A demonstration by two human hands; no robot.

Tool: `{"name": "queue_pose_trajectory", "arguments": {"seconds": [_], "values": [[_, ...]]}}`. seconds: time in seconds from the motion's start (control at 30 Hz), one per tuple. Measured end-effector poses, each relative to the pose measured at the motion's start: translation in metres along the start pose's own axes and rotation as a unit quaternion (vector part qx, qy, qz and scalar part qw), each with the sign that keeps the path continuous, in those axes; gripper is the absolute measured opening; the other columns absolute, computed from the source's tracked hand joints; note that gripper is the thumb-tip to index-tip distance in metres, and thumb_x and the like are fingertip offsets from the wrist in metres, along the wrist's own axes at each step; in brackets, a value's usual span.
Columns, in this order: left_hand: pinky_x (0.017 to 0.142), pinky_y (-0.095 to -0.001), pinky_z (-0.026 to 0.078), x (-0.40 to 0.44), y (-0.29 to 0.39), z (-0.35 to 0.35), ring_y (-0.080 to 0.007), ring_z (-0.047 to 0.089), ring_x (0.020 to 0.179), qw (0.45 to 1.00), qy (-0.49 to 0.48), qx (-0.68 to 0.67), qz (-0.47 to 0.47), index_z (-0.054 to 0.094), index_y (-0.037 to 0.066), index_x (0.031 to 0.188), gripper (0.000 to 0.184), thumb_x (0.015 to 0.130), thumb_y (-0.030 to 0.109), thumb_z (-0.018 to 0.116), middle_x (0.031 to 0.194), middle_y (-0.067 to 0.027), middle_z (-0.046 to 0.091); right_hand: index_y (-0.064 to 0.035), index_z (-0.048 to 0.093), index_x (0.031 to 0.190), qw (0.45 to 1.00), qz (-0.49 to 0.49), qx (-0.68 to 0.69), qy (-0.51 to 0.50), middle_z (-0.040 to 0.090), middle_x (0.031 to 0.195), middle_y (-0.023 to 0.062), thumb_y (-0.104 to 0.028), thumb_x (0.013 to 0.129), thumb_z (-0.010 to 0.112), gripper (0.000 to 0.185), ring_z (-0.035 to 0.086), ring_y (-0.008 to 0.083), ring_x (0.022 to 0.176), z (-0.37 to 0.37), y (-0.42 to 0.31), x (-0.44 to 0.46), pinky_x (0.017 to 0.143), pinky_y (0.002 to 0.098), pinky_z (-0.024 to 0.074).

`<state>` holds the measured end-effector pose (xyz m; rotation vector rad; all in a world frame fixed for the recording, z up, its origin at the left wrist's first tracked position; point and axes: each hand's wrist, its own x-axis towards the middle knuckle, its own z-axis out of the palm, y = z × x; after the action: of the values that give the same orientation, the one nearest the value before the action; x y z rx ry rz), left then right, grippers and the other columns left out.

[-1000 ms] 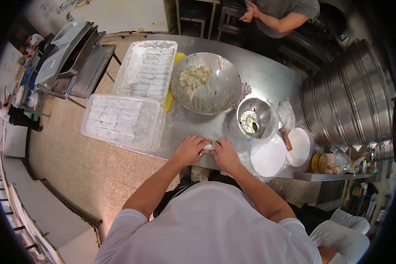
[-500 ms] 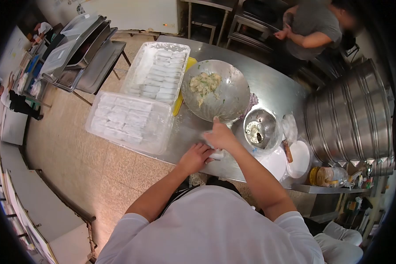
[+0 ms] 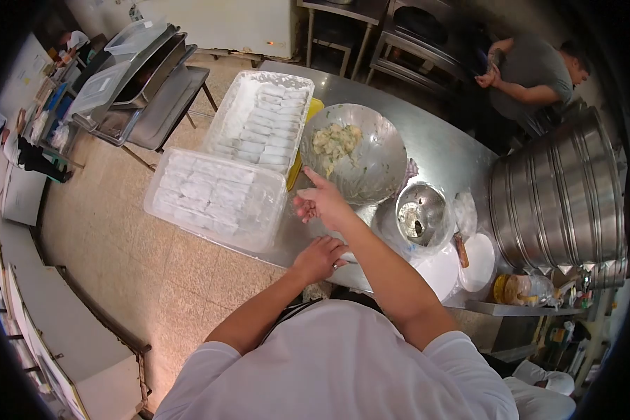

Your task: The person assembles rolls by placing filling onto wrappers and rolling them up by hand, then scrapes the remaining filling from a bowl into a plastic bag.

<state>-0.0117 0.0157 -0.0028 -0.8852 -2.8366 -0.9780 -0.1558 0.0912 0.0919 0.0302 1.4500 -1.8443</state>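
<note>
At the near edge of the steel table, my left hand (image 3: 320,257) is closed with its fingers bent. A small white piece (image 3: 349,259) shows beside its fingertips, mostly hidden by my right forearm. My right hand (image 3: 323,203) hovers just left of the large steel bowl (image 3: 371,164), index finger stretched out, other fingers loosely bent, holding nothing I can see. Pale filling with green bits (image 3: 334,145) lies in that bowl. Left of my hands, a plastic tub (image 3: 271,234) holds rows of white floured rolls (image 3: 206,192). Behind it, a second tub (image 3: 227,105) contains more rolls (image 3: 276,122).
A smaller steel bowl (image 3: 432,199) stands on the right, near a wooden handle (image 3: 462,250) and a white disc (image 3: 477,262). Stacked steel steamers (image 3: 556,196) rise at the far right. Across the table is a person in a grey shirt (image 3: 532,70).
My right hand has moved left and away from me, from beside my left hand to the large bowl's left side. My left hand stays near the table edge.
</note>
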Motion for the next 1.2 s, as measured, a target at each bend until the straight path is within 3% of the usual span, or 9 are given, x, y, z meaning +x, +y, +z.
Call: {"name": "queue_pose_trajectory", "arguments": {"seconds": [0.17,0.27,0.3,0.47,0.5,0.6,0.9,1.0,1.2], "values": [[0.106,-0.0495,0.050,-0.003,-0.004,0.007,-0.0323,0.062,0.121,0.999,0.048,-0.013,0.020,0.069,0.013,0.133,0.043,0.094,0.029,0.077,0.133,-0.0081,0.066,-0.0148,0.024,0.175,0.976,-0.001,0.193,-0.102,0.074,0.108,0.0117,-0.010,0.103,0.065,0.083,0.072,0.0224,0.089,-0.033,0.010,-0.032,0.077,0.0427,0.0610],[0.106,-0.0492,0.049,-0.002,-0.007,0.008,-0.0316,0.062,0.120,0.999,0.048,-0.008,0.024,0.070,0.014,0.131,0.042,0.092,0.027,0.078,0.133,-0.0075,0.067,-0.0183,0.033,0.173,0.999,0.007,0.029,-0.044,0.071,0.120,0.0127,-0.008,0.099,0.068,0.082,0.070,0.0240,0.107,-0.061,0.015,-0.066,0.090,0.0443,0.0600],[0.106,-0.0489,0.049,-0.001,-0.005,0.006,-0.0314,0.062,0.120,0.999,0.049,-0.006,0.022,0.070,0.014,0.131,0.042,0.092,0.026,0.079,0.132,-0.0073,0.067,-0.0200,0.034,0.172,0.988,-0.033,-0.146,-0.026,0.069,0.127,0.0144,-0.007,0.098,0.069,0.084,0.068,0.0270,0.113,-0.073,0.020,-0.078,0.095,0.0454,0.0588],[0.104,-0.0475,0.050,0.001,0.000,-0.001,-0.0311,0.062,0.119,0.999,0.025,-0.032,0.001,0.071,0.015,0.131,0.041,0.093,0.028,0.078,0.126,-0.0064,0.068,-0.0282,0.039,0.170,0.644,-0.149,-0.750,0.009,0.046,0.161,0.0225,-0.003,0.087,0.075,0.095,0.052,0.0439,0.141,-0.107,0.039,-0.134,0.115,0.0499,0.0494],[0.104,-0.0473,0.050,0.001,0.000,-0.001,-0.0310,0.062,0.119,0.999,0.028,-0.033,0.001,0.071,0.015,0.131,0.041,0.094,0.029,0.078,0.125,-0.0064,0.068,-0.0284,0.040,0.170,0.602,-0.098,-0.792,-0.022,0.030,0.174,0.0227,-0.007,0.090,0.073,0.089,0.040,0.0508,0.152,-0.102,0.035,-0.140,0.121,0.0562,0.0431],[0.105,-0.0464,0.049,0.000,0.002,-0.001,-0.0292,0.061,0.120,0.999,0.020,-0.025,-0.004,0.070,0.015,0.131,0.038,0.097,0.032,0.075,0.126,-0.0055,0.067,-0.0303,0.041,0.170,0.479,-0.174,-0.859,-0.041,0.023,0.179,0.0193,-0.020,0.093,0.075,0.085,0.037,0.0485,0.156,-0.111,0.052,-0.140,0.124,0.0617,0.0377],[0.103,-0.0462,0.049,0.001,0.003,0.000,-0.0302,0.062,0.118,0.999,0.027,-0.029,-0.004,0.071,0.015,0.128,0.037,0.095,0.029,0.077,0.122,-0.0055,0.069,-0.0147,0.047,0.166,0.324,-0.191,-0.925,-0.048,0.028,0.178,0.0170,-0.026,0.102,0.060,0.066,0.033,0.0448,0.159,-0.140,0.076,-0.158,0.126,0.0636,0.0323],[0.105,-0.0455,0.049,0.002,0.003,-0.003,-0.0292,0.061,0.119,0.999,0.018,-0.035,-0.012,0.072,0.014,0.129,0.037,0.096,0.030,0.076,0.122,-0.0050,0.069,-0.0067,0.054,0.159,0.375,-0.200,-0.905,-0.002,0.036,0.174,0.0202,-0.025,0.097,0.065,0.066,0.038,0.0463,0.156,-0.132,0.081,-0.171,0.125,0.0592,0.0359],[0.105,-0.0460,0.049,0.008,0.004,-0.006,-0.0298,0.061,0.120,0.999,0.018,-0.045,-0.018,0.073,0.012,0.125,0.034,0.095,0.028,0.077,0.121,-0.0067,0.068,0.0001,0.065,0.133,0.723,-0.243,-0.640,0.094,0.064,0.138,0.0199,-0.014,0.085,0.079,0.052,0.058,0.0424,0.131,-0.097,0.105,-0.167,0.111,0.0503,0.0490]]}}
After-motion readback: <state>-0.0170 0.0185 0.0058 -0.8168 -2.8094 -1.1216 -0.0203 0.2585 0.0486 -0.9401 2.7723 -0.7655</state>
